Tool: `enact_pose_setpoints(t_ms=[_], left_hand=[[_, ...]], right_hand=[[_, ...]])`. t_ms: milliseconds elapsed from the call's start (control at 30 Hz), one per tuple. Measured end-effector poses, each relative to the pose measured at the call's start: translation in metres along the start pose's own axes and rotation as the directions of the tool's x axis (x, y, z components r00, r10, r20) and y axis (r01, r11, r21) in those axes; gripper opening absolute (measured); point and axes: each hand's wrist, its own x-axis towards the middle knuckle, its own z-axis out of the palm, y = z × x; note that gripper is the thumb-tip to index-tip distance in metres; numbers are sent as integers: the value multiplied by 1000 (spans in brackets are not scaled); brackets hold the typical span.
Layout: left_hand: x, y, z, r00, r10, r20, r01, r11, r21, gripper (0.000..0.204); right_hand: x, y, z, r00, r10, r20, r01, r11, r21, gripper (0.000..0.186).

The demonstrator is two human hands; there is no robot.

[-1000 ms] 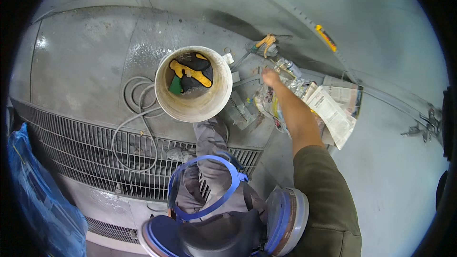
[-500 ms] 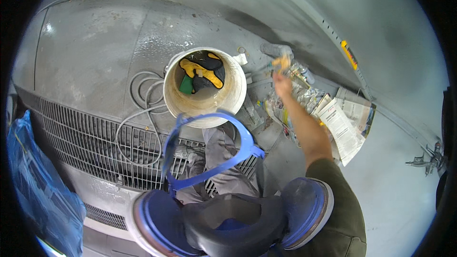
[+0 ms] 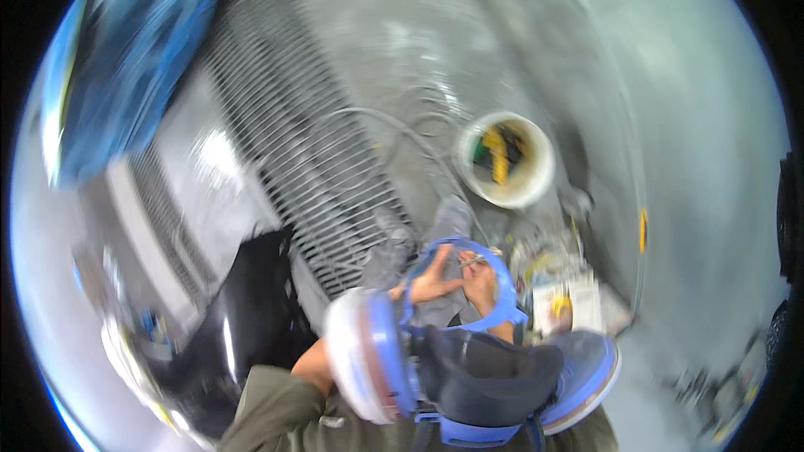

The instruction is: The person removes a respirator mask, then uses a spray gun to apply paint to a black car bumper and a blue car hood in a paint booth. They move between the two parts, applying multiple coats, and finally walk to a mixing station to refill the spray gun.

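Both hands are close together in front of my legs, seen through the blue ring of a respirator mask (image 3: 511,301) that hangs just below the view. My right hand (image 3: 480,283) is closed with its fingers curled round something small, partly shiny; blur hides what it is. Close by on the left, my left hand (image 3: 431,280) has its thumb and fingers apart and points toward the right one. Nothing shows in it. The mask's black rubber body and two round filter cartridges cover parts of both forearms.
A white bucket (image 3: 540,180) holds yellow-and-black and green items. A grey hose (image 3: 377,115) lies over the floor grating (image 3: 289,109). Papers (image 3: 586,305) and litter lie at the right. Blue plastic sheeting (image 3: 142,75) and a glossy black panel (image 3: 243,331) stand left.
My right hand has drawn back from the litter pile to in front of my legs. My left hand has come into view beside it. The view has turned left.
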Motion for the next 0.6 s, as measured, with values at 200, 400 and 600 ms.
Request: enact_pose_setpoints(t_ms=[200,400,600], left_hand=[[-61,63,-86,790,-5,-613,-84,990,-116,49],[-162,76,-208,628,-222,-746,-463,664,-588,33],[-214,101,-229,347,35,-937,-513,844,-158,32]], right_hand=[[36,-184,19,874,-265,407,333,937,-105,31],[58,-385,18,254,-778,574,929,362,79,21],[73,-525,55,-157,-533,832,780,450,435,73]])
